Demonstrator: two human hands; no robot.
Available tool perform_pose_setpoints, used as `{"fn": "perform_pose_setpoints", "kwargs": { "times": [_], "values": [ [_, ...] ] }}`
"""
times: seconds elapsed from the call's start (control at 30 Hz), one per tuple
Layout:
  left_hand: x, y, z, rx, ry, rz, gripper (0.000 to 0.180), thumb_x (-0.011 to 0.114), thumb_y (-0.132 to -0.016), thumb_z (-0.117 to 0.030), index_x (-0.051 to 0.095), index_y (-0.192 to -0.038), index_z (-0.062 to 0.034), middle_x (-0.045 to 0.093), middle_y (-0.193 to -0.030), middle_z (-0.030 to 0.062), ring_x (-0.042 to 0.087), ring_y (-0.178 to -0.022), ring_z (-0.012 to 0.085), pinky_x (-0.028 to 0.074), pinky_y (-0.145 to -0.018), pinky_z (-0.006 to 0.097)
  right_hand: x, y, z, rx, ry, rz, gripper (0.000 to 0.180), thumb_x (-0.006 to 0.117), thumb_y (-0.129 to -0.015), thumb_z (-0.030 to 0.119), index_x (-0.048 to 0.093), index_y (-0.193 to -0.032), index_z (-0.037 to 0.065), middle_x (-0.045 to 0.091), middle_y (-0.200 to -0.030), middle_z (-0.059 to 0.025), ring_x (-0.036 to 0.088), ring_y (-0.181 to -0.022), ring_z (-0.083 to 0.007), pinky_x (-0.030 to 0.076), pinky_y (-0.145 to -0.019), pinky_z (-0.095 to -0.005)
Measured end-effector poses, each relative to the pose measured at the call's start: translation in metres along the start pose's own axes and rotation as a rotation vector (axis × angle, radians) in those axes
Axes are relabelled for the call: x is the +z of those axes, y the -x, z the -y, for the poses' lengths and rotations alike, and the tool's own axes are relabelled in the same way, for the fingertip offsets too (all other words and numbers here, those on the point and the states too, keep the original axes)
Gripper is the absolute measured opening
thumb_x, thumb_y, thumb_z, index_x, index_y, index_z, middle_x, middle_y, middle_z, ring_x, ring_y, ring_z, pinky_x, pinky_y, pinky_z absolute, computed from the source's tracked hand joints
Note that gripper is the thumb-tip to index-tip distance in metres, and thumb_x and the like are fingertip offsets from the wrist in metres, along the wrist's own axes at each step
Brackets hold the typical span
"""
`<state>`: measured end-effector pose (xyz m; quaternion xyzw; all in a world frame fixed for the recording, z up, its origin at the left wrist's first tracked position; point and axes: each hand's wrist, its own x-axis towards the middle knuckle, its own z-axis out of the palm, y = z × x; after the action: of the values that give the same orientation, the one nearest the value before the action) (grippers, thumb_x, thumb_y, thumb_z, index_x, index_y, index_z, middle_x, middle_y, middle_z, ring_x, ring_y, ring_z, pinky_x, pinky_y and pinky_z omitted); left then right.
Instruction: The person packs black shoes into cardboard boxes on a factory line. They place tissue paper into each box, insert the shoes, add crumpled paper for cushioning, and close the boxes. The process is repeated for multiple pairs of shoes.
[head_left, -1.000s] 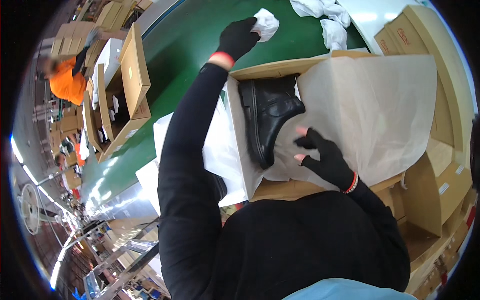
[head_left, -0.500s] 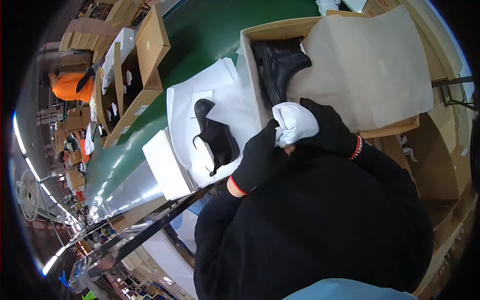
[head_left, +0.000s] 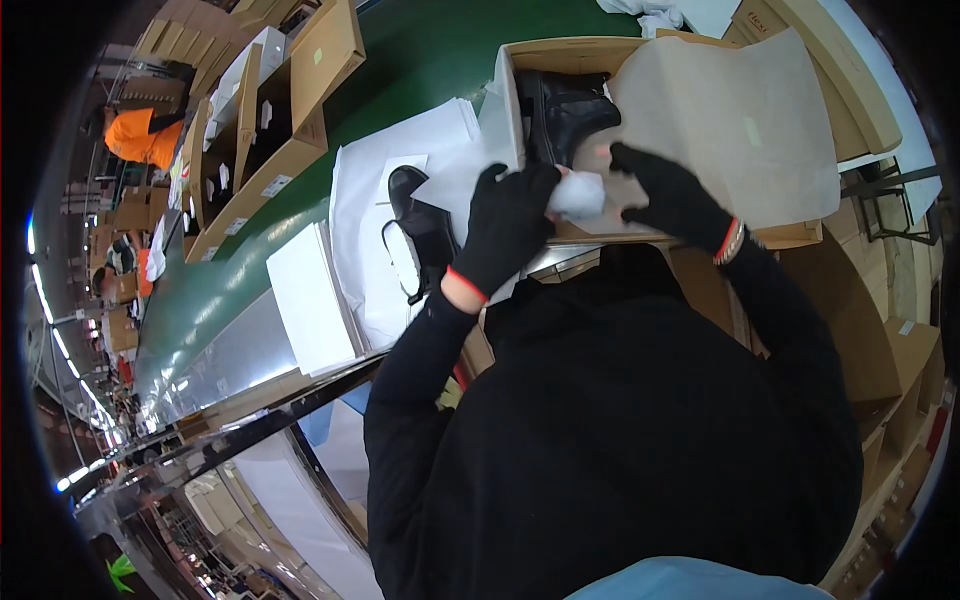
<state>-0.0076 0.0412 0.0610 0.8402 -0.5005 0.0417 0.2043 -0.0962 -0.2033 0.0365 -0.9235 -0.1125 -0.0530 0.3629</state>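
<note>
2 gloved hands were what we saw working one wad of white paper point(head_left: 578, 195): our left hand point(head_left: 507, 225) and right hand point(head_left: 672, 196) both gripped it, close together. Half a second earlier we had held it nearer our chest; now it sat at the box's point(head_left: 560, 55) near edge, just below the black boot point(head_left: 565, 112) inside. We judged stuffing was close. Left of our left hand lay 1 more boot point(head_left: 425, 225) on white sheets.

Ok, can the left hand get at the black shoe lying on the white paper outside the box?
Probably yes. The left hand sits right beside the black shoe, nothing between them, but it is gripping a white paper wad together with the right hand, so it would need to let go first.
</note>
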Motion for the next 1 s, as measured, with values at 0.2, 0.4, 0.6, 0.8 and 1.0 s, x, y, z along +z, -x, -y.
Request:
{"fn": "perform_pose_setpoints", "kwargs": {
  "times": [0.2, 0.4, 0.6, 0.8, 1.0],
  "values": [
    [0.030, -0.001, 0.009, -0.016, -0.193, 0.217, 0.059, 0.079, -0.059, -0.022, 0.056, -0.113, -0.0158, 0.064, -0.086, 0.0062, 0.064, -0.085, 0.0237, 0.032, -0.100, 0.053, 0.022, -0.084, -0.058, -0.343, 0.437, 0.032, 0.092, 0.081, -0.060, 0.013, 0.040, -0.142, 0.017, 0.049, -0.135, -0.0107, 0.043, -0.127, -0.0306, 0.036, -0.105, -0.0434],
    [0.055, 0.003, 0.015, 0.012, -0.254, 0.090, 0.047, 0.079, -0.059, -0.021, 0.063, -0.103, -0.0161, 0.063, -0.095, 0.0070, 0.061, -0.098, 0.0229, 0.028, -0.102, 0.059, 0.073, -0.122, -0.106, -0.382, 0.596, -0.008, 0.101, 0.084, -0.050, 0.015, 0.040, -0.141, 0.019, 0.046, -0.137, -0.0095, 0.043, -0.126, -0.0327, 0.036, -0.104, -0.0451],
    [0.040, -0.001, 0.008, -0.026, -0.225, 0.347, 0.054, 0.070, -0.068, -0.013, 0.059, -0.121, -0.0109, 0.061, -0.113, 0.0136, 0.058, -0.107, 0.0256, 0.036, -0.097, 0.058, 0.069, -0.116, -0.100, -0.368, 0.518, -0.027, 0.091, 0.082, -0.057, 0.015, 0.043, -0.139, 0.019, 0.047, -0.136, -0.0081, 0.044, -0.125, -0.0298, 0.038, -0.101, -0.0443],
    [-0.046, 0.013, 0.106, -0.139, -0.234, 0.138, 0.050, 0.078, -0.066, -0.027, 0.062, -0.111, -0.0112, 0.064, -0.100, 0.0082, 0.059, -0.091, 0.0292, 0.044, -0.075, 0.041, 0.053, -0.102, -0.109, -0.327, 0.138, -0.039, 0.081, 0.075, -0.069, 0.009, 0.040, -0.142, 0.013, 0.043, -0.141, -0.0124, 0.041, -0.129, -0.0327, 0.034, -0.108, -0.0400],
    [0.001, 0.033, 0.181, -0.156, -0.626, 0.687, 0.055, 0.073, -0.062, -0.030, 0.063, -0.114, -0.0143, 0.065, -0.092, 0.0097, 0.063, -0.090, 0.0299, 0.046, -0.070, 0.044, 0.048, -0.094, -0.081, -0.275, 0.126, -0.065, 0.072, 0.074, -0.073, 0.012, 0.043, -0.139, 0.013, 0.046, -0.136, -0.0124, 0.043, -0.127, -0.0324, 0.039, -0.104, -0.0393]
  ]
}}
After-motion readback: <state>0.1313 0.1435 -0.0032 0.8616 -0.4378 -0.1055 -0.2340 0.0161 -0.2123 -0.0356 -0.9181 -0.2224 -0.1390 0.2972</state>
